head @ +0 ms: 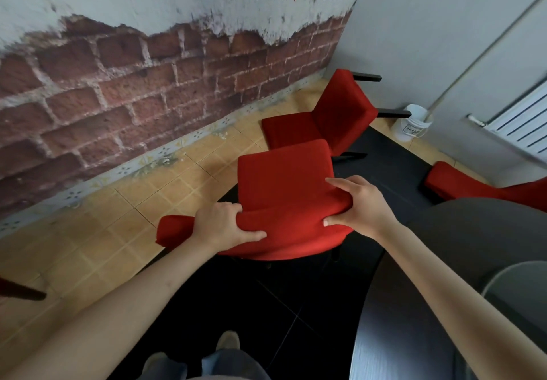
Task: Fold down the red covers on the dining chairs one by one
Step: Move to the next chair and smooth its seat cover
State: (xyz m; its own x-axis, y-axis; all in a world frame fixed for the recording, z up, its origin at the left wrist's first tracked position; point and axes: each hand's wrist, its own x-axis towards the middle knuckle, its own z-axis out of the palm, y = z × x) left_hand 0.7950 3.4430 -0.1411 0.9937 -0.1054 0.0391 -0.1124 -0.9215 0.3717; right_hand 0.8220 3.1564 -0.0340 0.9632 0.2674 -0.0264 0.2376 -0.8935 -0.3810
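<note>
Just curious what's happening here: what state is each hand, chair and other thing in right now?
Left hand: grips the near chair's red cover.
Right hand: pinches the same cover's other side.
Near chair cover: bunched at the held edge.
Second red chair: tipped, black legs pointing sideways.
White bucket: upright, a pole standing in it.

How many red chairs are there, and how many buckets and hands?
Red chairs: 3, the near one gripped at its top edge, one behind it, one partly visible at right
White buckets: 1
Hands: 2, left hand and right hand
Total: 6
</note>
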